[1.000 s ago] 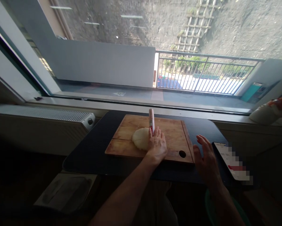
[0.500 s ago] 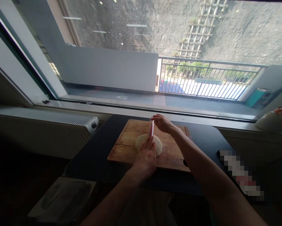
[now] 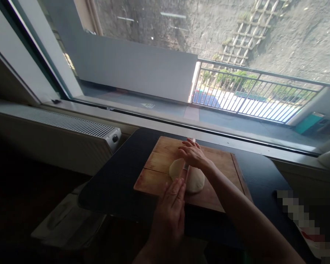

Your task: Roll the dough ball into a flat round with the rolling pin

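Observation:
A flattened round of pale dough (image 3: 197,180) lies on a wooden cutting board (image 3: 158,156). Across the dough runs a slim, pinkish rolling pin (image 3: 185,171), pointing away from me. My right hand (image 3: 192,153) rests palm down over its far part, fingers stretched and spread. On the near end lie the straight fingers of my left hand (image 3: 173,196), flat rather than wrapped round it. Both hands hide parts of the pin and some of the dough.
The board sits on a dark table (image 3: 112,176) below a wide window. To the left is a white radiator (image 3: 93,135), with a pale stool (image 3: 68,220) lower down. A blurred-out flat object (image 3: 299,216) lies at the table's right side.
My right hand has come down from the pin's far end onto its upper part. My left hand has slid back toward the near end. The view has shifted, moving the board right in the picture.

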Available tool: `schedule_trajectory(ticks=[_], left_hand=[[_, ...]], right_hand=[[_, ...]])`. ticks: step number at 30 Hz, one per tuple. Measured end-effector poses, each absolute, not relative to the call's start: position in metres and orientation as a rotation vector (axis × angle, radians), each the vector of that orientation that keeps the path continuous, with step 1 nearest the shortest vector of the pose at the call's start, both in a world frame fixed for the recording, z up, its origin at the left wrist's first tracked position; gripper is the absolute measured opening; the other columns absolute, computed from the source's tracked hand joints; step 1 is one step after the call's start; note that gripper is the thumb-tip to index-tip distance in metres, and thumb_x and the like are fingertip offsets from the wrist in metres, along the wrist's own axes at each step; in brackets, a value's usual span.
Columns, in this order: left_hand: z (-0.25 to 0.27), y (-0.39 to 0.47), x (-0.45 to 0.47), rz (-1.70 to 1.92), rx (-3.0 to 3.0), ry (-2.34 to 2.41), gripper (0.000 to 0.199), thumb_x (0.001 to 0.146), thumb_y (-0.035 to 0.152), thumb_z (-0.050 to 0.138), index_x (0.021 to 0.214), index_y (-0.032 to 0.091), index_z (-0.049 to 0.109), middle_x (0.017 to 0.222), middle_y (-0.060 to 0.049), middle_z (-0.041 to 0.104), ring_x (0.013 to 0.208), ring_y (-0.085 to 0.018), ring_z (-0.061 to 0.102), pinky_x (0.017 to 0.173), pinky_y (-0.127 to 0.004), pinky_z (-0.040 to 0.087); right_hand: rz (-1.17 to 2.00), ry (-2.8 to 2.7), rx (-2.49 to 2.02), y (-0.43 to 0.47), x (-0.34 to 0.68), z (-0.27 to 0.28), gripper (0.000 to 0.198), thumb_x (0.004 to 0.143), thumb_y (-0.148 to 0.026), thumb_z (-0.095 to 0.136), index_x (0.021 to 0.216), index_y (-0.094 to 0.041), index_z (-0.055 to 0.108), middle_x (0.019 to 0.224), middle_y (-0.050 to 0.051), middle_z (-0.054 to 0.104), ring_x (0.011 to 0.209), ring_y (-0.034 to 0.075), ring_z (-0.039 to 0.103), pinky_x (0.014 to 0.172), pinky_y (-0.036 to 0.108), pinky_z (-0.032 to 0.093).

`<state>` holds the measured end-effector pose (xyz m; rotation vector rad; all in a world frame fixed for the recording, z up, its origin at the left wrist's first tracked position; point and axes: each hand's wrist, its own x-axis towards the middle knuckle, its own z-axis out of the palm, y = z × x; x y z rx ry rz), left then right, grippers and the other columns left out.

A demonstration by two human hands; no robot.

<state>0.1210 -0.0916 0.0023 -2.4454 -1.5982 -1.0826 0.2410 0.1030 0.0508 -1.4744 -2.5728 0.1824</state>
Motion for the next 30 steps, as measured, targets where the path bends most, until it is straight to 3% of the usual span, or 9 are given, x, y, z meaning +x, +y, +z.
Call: schedule_trajectory(ticks=[5, 10, 14, 20, 23, 26, 30], left_hand=[[-0.005, -0.089, 0.108, -1.368, -2.329, -1.582, 0.051, 0.084, 0.008, 0.043, 0.133, 0.021, 0.04, 0.136, -0.007, 0.047, 0.127, -0.022, 0.041, 0.11, -0.052, 0.024], [-0.014, -0.09, 0.12, -1.464, -2.463, -1.33, 0.051, 0.081, 0.002, 0.045, 0.129, 0.018, 0.045, 0.133, -0.009, 0.049, 0.131, -0.026, 0.034, 0.104, -0.047, 0.039], [-0.015, -0.09, 0.12, -1.454, -2.533, -1.267, 0.049, 0.083, 0.004, 0.042, 0.129, 0.019, 0.046, 0.127, -0.007, 0.054, 0.131, -0.025, 0.033, 0.103, -0.044, 0.042], [-0.016, -0.091, 0.1, -1.564, -2.375, -1.621, 0.053, 0.086, 0.01, 0.045, 0.135, 0.027, 0.037, 0.14, -0.005, 0.041, 0.128, -0.023, 0.038, 0.103, -0.043, 0.041], [-0.013, -0.089, 0.091, -1.586, -2.23, -1.813, 0.053, 0.085, 0.017, 0.051, 0.135, 0.028, 0.037, 0.137, -0.004, 0.045, 0.123, -0.021, 0.046, 0.1, -0.038, 0.044], [-0.009, -0.089, 0.09, -1.558, -2.213, -1.846, 0.05, 0.085, 0.018, 0.051, 0.132, 0.028, 0.041, 0.135, -0.003, 0.046, 0.122, -0.021, 0.046, 0.1, -0.036, 0.044], [-0.012, -0.093, 0.098, -1.513, -2.362, -1.65, 0.05, 0.084, 0.008, 0.045, 0.131, 0.027, 0.042, 0.141, -0.003, 0.04, 0.129, -0.022, 0.037, 0.104, -0.042, 0.04]], right_hand=[[0.103, -2.649, -1.499, 0.116, 0.197, 0.059, 0.047, 0.092, -0.052, 0.024, 0.111, -0.028, 0.06, 0.13, 0.004, 0.05, 0.133, 0.025, 0.022, 0.106, 0.05, 0.008], [0.118, -2.611, -1.491, 0.088, 0.236, 0.053, 0.047, 0.095, -0.044, 0.018, 0.125, -0.028, 0.05, 0.143, 0.001, 0.035, 0.137, 0.022, 0.012, 0.107, 0.045, 0.014], [0.003, -2.526, -1.564, 0.064, 0.273, 0.047, 0.049, 0.094, -0.041, 0.019, 0.138, -0.023, 0.034, 0.147, 0.004, 0.028, 0.137, 0.021, 0.013, 0.108, 0.043, 0.012], [0.063, -2.651, -1.473, 0.084, 0.221, 0.054, 0.046, 0.094, -0.043, 0.02, 0.119, -0.025, 0.054, 0.137, 0.005, 0.042, 0.134, 0.025, 0.019, 0.106, 0.05, 0.012], [0.099, -2.703, -1.408, 0.102, 0.182, 0.059, 0.045, 0.092, -0.049, 0.026, 0.11, -0.025, 0.059, 0.126, 0.006, 0.052, 0.128, 0.026, 0.028, 0.105, 0.049, 0.014], [0.085, -2.677, -1.404, 0.105, 0.176, 0.061, 0.044, 0.091, -0.049, 0.029, 0.11, -0.021, 0.057, 0.127, 0.008, 0.051, 0.127, 0.025, 0.031, 0.104, 0.045, 0.019], [0.007, -2.592, -1.442, 0.075, 0.225, 0.054, 0.047, 0.094, -0.041, 0.02, 0.117, -0.019, 0.054, 0.137, 0.008, 0.043, 0.133, 0.022, 0.024, 0.107, 0.041, 0.017]])
